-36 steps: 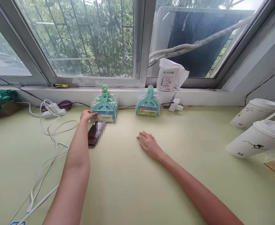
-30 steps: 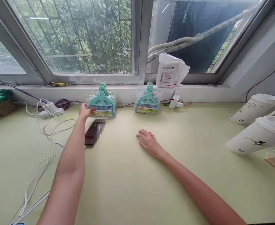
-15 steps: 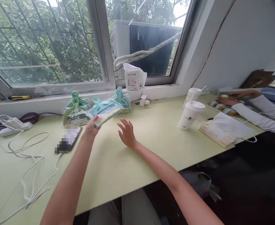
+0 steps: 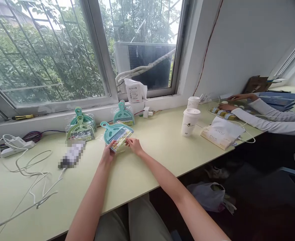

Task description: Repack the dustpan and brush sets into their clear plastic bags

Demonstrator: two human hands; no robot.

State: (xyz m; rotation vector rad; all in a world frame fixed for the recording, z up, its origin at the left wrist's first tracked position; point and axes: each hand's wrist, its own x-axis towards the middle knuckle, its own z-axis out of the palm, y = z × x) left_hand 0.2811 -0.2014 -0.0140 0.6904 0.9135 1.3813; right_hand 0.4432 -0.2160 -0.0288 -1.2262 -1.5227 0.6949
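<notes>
A teal dustpan with its brush [image 4: 116,131], in clear wrap with a printed label, is held between my two hands above the table. My left hand [image 4: 108,151] grips its lower left corner. At its lower right edge, the fingers of my right hand [image 4: 134,145] pinch the wrap or label. The handle points up and to the left. Behind it, against the wall, stands another wrapped teal dustpan set [image 4: 123,115]. A green dustpan set [image 4: 80,130] leans in front of a teal one [image 4: 78,113] at the left.
A blurred phone [image 4: 73,154] and white cables [image 4: 40,174] lie left, near a power strip [image 4: 17,147]. Paper cups [image 4: 190,122] and a tissue pack [image 4: 219,133] stand right. Another person's hands [image 4: 226,106] touch jars farther right. A paper packet [image 4: 135,92] sits on the sill.
The dustpan set has come lower and nearer, its label now turned toward me. My right hand has closed from spread fingers onto its edge. The view has shifted right.
</notes>
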